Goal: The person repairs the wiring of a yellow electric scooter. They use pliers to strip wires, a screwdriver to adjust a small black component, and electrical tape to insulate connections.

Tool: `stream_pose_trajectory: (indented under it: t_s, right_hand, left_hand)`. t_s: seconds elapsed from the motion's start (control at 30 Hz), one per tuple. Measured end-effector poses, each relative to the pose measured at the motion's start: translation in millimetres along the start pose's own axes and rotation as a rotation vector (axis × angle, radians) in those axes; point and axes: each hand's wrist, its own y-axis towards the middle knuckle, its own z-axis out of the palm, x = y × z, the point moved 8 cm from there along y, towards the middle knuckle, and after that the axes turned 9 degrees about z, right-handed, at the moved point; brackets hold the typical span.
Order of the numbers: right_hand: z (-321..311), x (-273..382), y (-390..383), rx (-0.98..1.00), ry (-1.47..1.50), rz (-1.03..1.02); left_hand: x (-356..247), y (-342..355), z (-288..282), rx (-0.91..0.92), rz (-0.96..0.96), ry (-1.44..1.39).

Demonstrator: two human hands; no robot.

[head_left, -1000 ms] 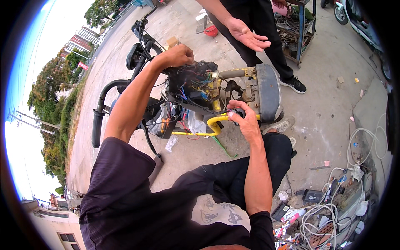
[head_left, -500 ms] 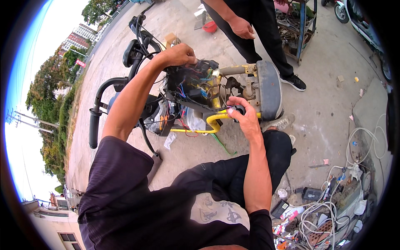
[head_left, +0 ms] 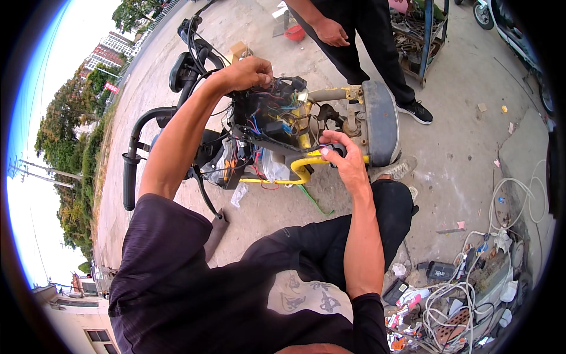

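A stripped electric scooter with a yellow frame stands before me, its wiring bay laid bare with loose coloured wires and plugs. Over the far left edge of the bay is my left hand, fingers curled together; what they pinch, if anything, is too small to make out. Lower and to the right, my right hand grips the end of a black cable between thumb and fingers. That cable runs out of the bay. Right of the hand is the scooter's dark rounded rear section.
Handlebars with black grips reach out at left. Another person in black trousers stands beyond the scooter, one hand hanging. A metal cart holds scrap. White cable and litter lie at lower right, with a red bowl farther off.
My left hand has shifted slightly left and up, fingers still curled. My right hand stays nearly in place on the cable. The other person's hand has moved a little left.
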Motion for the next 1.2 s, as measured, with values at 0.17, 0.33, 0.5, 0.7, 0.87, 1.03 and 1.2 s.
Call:
stream_pose_trajectory:
  t_s: [0.17, 0.33, 0.5, 0.7, 0.87, 1.03, 1.2]
  right_hand:
    - [-2.9, 0.0, 0.7, -0.018, -0.053, -0.021]
    - [-2.1, 0.1, -0.1, -0.015, -0.053, -0.028]
    - [-2.1, 2.1, -0.8, -0.008, -0.051, -0.018]
    - [-3.1, 5.1, -1.2, -0.023, -0.069, -0.03]
    - [-3.2, 3.7, 0.2, -0.023, -0.088, -0.036]
    - [-3.9, 1.9, 1.9, -0.027, -0.101, -0.043]
    - [-3.4, 5.7, 0.8, -0.034, -0.114, -0.044]
  left_hand:
    - [-14.1, -2.2, 3.6, 0.013, 0.06, -0.005]
    - [-10.2, -8.2, 5.1, 0.006, 0.044, -0.062]
    - [-12.7, -9.1, 7.9, 0.032, 0.071, -0.042]
    - [-35.8, -20.2, 10.2, 0.007, 0.133, -0.021]
    - [-38.3, -22.4, 16.3, 0.01, 0.209, -0.003]
    - [-41.8, -24.6, 19.3, 0.009, 0.217, 0.007]
    - [-46.4, -26.8, 19.6, 0.003, 0.228, -0.011]
